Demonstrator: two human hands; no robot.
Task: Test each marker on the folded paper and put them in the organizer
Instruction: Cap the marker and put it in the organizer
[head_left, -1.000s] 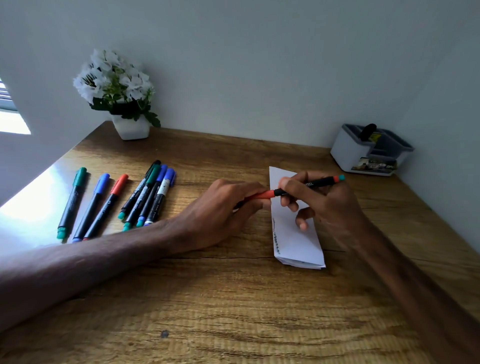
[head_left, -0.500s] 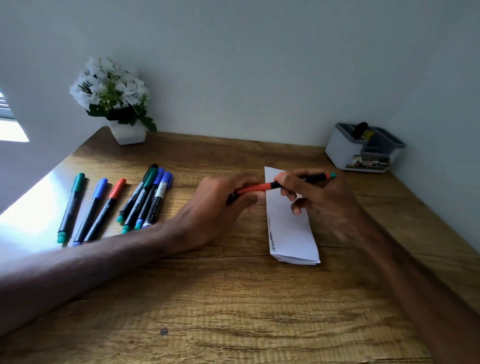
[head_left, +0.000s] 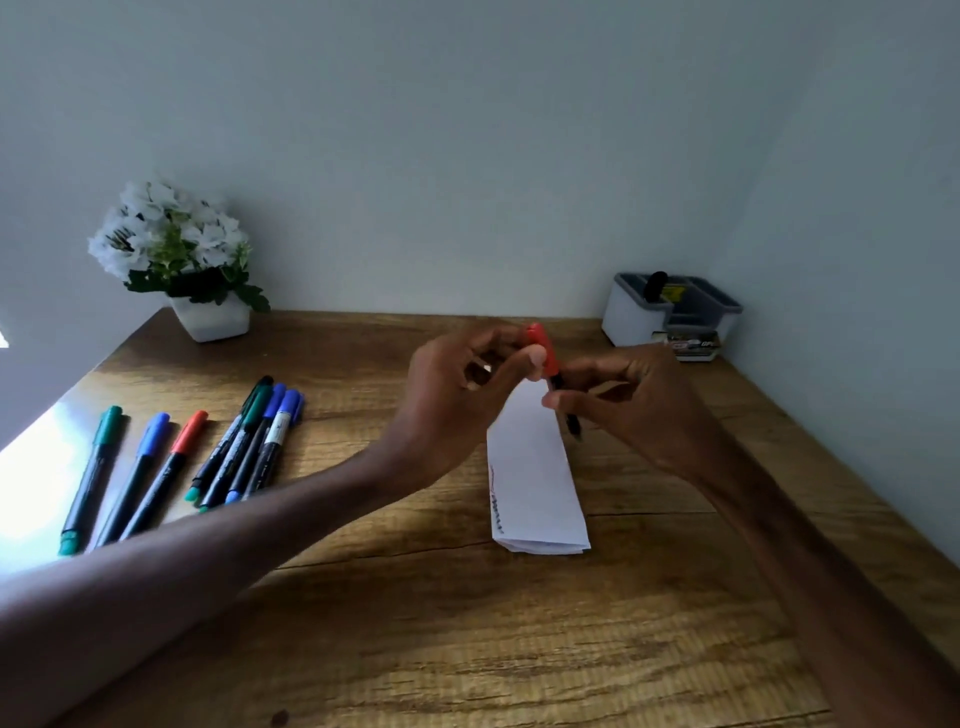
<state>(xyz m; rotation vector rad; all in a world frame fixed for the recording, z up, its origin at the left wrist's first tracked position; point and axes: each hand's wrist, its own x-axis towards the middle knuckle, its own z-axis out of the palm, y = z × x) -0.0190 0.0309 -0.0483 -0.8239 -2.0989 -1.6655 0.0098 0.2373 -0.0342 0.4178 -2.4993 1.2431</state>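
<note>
Left hand (head_left: 457, 395): the fingers are curled, and the thumb and first fingers pinch the red cap (head_left: 541, 347) of a marker.
Right hand (head_left: 641, 402): the fingers are curled, and the thumb and fingertips grip the black barrel of the same marker (head_left: 567, 410).
Marker: it is held in the air over the far end of the folded paper (head_left: 535, 483), steep, with the cap end up. I cannot tell if the cap sits on the barrel or is just off it.
Folded paper: it lies flat on the wooden table (head_left: 467, 649), long and narrow, with small scribbles (head_left: 496, 506) along its left edge.
Loose markers: seven lie on the table left of the folded paper. A tight group of four (head_left: 244, 441) is nearer to it. Farther left lie a red one (head_left: 160, 477), a blue one (head_left: 130, 480) and a green one (head_left: 89, 480), each apart.
Organizer (head_left: 631, 317): it stands beyond the folded paper to the right, against the wall. It is white with grey compartments, and a black thing (head_left: 655, 285) stands in one of them.
Surface: brown wood grain, with a bright patch of light (head_left: 31, 483) far left of the folded paper.
Room: the walls (head_left: 467, 130) are plain and pale. A white pot with white flowers (head_left: 210, 322) stands beyond the folded paper, well to the left.
</note>
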